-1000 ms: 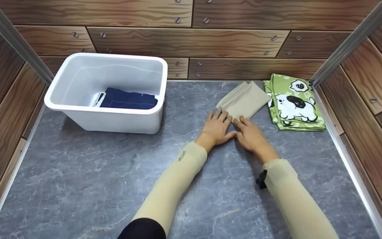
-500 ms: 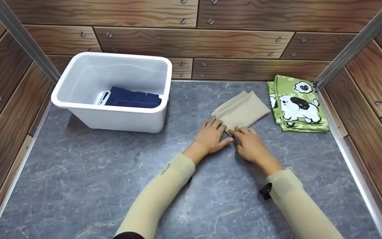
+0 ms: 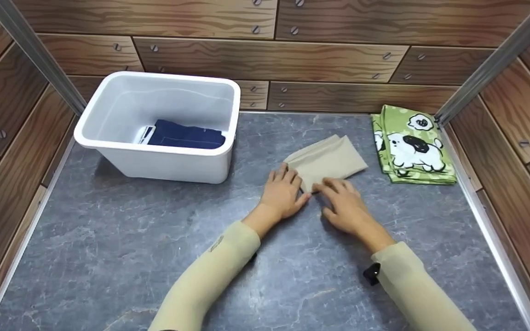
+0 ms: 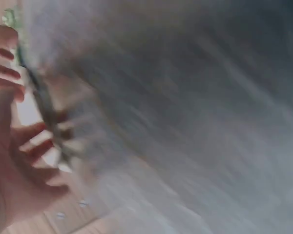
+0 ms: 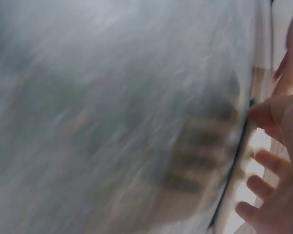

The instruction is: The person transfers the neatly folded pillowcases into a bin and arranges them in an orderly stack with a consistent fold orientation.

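Observation:
A folded beige cloth (image 3: 328, 162) lies flat at right of centre on the grey surface. My left hand (image 3: 279, 196) rests its extended fingertips on the cloth's near left edge, thumb pointing toward the near corner. At that corner, the fingertips of my right hand (image 3: 344, 207) touch the cloth with fingers loosely bent and the thumb apart. In the left wrist view the left hand (image 4: 24, 170) has its fingers spread along the cloth edge. The right wrist view shows the right hand (image 5: 278, 165) with fingers apart; both wrist views are blurred.
A white bin (image 3: 177, 161) stands at the back left, with folded dark blue cloth (image 3: 187, 135) inside. To the right of the beige cloth lies a folded green cloth (image 3: 414, 147) with a dog print, near the right wall. Wood-patterned panels (image 3: 265, 59) enclose the surface.
The beige cloth has slid toward me and to the left under both hands, away from the green cloth. The head view has shifted slightly. Bin and green cloth stay in place.

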Available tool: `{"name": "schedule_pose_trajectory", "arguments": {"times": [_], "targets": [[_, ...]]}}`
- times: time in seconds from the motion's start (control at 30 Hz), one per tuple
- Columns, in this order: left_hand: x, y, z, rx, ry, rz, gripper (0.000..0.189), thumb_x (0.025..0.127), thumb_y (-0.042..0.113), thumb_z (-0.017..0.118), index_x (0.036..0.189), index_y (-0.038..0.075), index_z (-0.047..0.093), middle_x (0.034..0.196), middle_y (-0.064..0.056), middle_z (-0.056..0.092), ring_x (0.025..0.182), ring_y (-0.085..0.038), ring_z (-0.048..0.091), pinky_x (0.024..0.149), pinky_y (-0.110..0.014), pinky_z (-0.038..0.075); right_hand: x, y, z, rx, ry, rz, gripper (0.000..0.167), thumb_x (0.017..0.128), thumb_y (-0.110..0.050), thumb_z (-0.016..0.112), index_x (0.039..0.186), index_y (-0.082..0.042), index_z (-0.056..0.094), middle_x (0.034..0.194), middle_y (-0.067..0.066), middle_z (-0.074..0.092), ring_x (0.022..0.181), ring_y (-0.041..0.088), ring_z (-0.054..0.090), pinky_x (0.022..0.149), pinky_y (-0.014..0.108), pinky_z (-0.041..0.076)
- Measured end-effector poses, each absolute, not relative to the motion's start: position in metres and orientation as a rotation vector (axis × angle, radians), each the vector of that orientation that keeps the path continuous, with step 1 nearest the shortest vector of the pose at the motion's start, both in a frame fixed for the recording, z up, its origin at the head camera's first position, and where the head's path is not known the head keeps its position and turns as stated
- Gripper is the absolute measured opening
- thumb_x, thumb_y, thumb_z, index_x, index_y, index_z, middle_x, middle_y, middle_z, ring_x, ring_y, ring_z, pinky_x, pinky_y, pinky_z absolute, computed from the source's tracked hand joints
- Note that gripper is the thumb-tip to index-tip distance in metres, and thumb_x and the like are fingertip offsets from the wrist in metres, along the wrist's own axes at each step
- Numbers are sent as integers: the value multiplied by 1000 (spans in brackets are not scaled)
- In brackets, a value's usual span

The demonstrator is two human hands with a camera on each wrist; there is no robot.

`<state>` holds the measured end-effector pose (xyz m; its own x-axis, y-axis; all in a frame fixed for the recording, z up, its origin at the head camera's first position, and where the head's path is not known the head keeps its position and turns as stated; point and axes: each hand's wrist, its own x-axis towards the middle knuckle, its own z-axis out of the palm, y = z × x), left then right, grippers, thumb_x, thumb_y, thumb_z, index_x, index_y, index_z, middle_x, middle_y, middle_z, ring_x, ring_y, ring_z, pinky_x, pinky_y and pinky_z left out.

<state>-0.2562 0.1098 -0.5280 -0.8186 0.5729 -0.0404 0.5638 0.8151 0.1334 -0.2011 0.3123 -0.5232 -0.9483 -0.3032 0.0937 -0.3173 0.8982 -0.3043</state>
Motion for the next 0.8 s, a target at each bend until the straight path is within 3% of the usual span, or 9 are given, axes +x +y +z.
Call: {"name": "schedule_pose_trajectory", "arguments": {"times": [0.2, 0.33, 0.5, 0.8], "targets": [[-232, 118, -521, 1010, 2859, 84, 77, 99, 66, 31, 160, 20, 22, 167, -12, 10, 153, -36, 5, 121, -57, 16, -203, 342, -536, 366, -2964, 454, 63, 94, -31, 67, 150, -12, 45, 158, 26, 29, 145, 52, 19, 114, 71, 16], [-227, 121, -525, 1036, 2786, 31, 78, 99, 69, 26, 161, 24, 14, 168, -10, 6, 154, -32, 6, 122, -55, 15, -205, 352, -545, 298, -3073, 457, 66, 99, -41, 57, 155, -14, 35, 163, 23, 19, 148, 51, 9, 114, 73, 9], [-230, 113, -529, 998, 2736, 50, 77, 99, 69, 23, 161, 25, 13, 168, -11, 5, 154, -30, 8, 123, -53, 17, -204, 347, -545, 238, -3119, 442, 64, 100, -43, 55, 155, -17, 36, 163, 19, 23, 149, 49, 11, 114, 74, 10], [-229, 95, -529, 997, 2780, 100, 73, 101, 65, 29, 158, 19, 28, 166, -14, 17, 152, -33, 16, 122, -52, 21, -195, 330, -543, 297, -3063, 456, 64, 96, -45, 61, 151, -17, 45, 156, 22, 36, 148, 47, 18, 117, 68, 12]]}}
